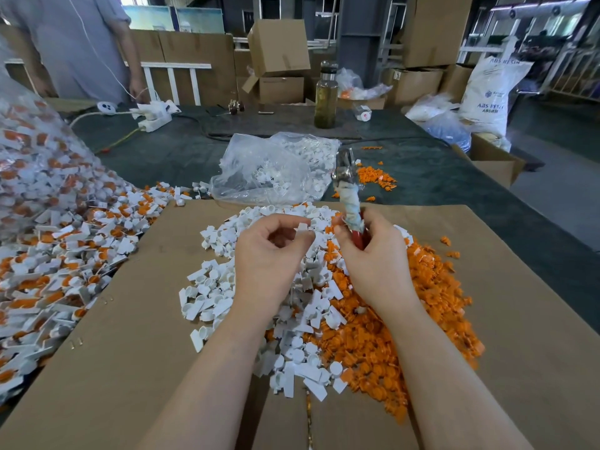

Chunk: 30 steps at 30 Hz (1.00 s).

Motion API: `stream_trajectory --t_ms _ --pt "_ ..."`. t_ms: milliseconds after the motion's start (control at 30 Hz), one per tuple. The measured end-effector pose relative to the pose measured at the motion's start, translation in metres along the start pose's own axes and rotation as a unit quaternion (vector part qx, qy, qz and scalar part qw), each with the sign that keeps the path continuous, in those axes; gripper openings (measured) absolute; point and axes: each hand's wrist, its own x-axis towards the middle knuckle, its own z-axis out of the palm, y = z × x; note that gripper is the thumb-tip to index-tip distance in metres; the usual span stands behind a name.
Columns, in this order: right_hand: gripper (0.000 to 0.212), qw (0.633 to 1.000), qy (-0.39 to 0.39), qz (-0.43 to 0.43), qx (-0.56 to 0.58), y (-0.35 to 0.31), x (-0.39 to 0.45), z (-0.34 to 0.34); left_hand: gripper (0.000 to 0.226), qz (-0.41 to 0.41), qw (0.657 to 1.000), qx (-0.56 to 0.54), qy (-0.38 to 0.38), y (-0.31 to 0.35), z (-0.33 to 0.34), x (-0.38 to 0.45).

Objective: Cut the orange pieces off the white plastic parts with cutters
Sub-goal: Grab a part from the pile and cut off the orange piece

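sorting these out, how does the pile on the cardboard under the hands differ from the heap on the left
The pile on the cardboard is already separated: plain white parts to its left, loose orange pieces to its right. In the heap on the left most white parts carry orange. The pile lies on cardboard; the heap lies beside the cardboard, spilling from a clear bag. Both hold the same small plastic parts.

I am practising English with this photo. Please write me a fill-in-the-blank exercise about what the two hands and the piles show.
1. The right hand holds the ____, their metal head pointing away from the person.
2. The left hand pinches a small ____ plastic part in its fingers.
3. The pile of cut-off pieces under the right arm is ____.
4. Both piles lie on brown ____.

Missing words: cutters; white; orange; cardboard
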Motion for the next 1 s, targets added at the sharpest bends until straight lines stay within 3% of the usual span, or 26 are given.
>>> stream_trajectory --t_ms 233,500,1000 --pt "0.007 0.999 0.030 -0.025 0.036 -0.002 -0.003 0.005 0.010 -0.064 0.991 -0.114 0.001 0.008 0.003 -0.005" --pt "0.014 0.997 0.061 -0.046 -0.015 0.000 -0.005 0.009 0.011 -0.099 0.979 -0.175 -0.012 0.015 0.007 -0.009" --pt "0.012 0.998 0.057 -0.013 -0.017 -0.003 -0.007 0.014 0.025 0.000 0.998 -0.064 0.009 0.016 0.009 -0.015"
